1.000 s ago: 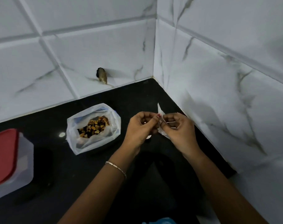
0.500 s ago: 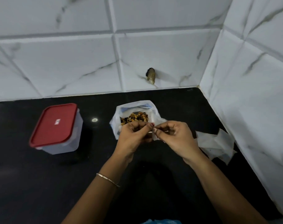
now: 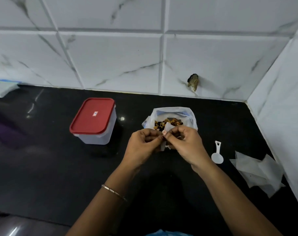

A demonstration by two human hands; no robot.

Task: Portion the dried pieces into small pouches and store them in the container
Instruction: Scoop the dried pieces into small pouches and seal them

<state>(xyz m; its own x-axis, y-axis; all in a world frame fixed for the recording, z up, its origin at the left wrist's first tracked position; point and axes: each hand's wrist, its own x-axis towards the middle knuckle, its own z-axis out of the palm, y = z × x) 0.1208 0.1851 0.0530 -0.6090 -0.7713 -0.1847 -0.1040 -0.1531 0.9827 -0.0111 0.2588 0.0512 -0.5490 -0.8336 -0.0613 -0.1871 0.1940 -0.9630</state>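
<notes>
Grip: left hand (image 3: 143,144) and right hand (image 3: 187,144) are both pinching the small pouch (image 3: 168,128) | risk: hard pulling is threatening to tear its thin mouth.

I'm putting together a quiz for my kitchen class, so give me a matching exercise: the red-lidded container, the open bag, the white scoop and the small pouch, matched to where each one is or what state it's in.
Things:
1. container
2. bag of dried pieces
3. scoop
4. small pouch

Place or state:
A. pinched between the left hand and right hand
B. lying on the counter, right of the hands
C. lid on, left of the bag
D. open, just behind the hands

Pairs: 1-C, 2-D, 3-B, 4-A
</notes>
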